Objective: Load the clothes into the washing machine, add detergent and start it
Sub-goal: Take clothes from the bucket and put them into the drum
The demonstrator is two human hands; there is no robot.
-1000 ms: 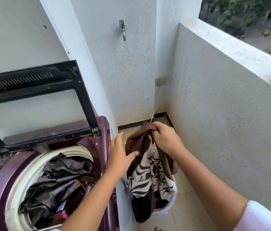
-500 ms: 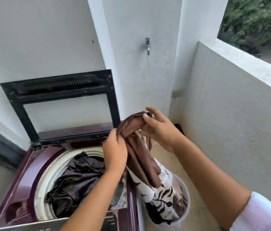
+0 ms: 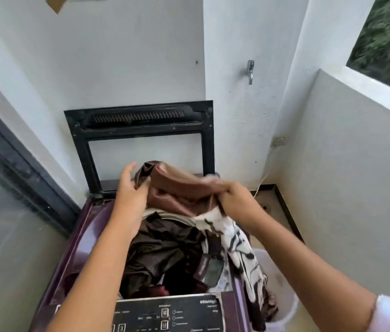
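A maroon top-loading washing machine (image 3: 86, 233) stands below me with its black-framed lid (image 3: 139, 121) raised against the wall. Dark clothes (image 3: 163, 255) lie in its drum. Over the drum I hold a brown garment with a white-and-black patterned part (image 3: 179, 188). My left hand (image 3: 130, 190) grips its left end and my right hand (image 3: 234, 200) grips its right side. The patterned tail (image 3: 239, 250) hangs over the machine's right edge toward a white basket (image 3: 285, 305) on the floor. The control panel (image 3: 170, 315) shows at the bottom.
A tap (image 3: 250, 71) and a wall socket (image 3: 279, 140) sit on the back wall, with a white cable (image 3: 262, 182) running down. A low balcony wall (image 3: 357, 164) closes the right side. A dark-framed glass door (image 3: 9, 178) is at the left.
Both hands have lifted the brown patterned garment out of the basket and carried it left, over the open drum. The view has swung left toward the machine.
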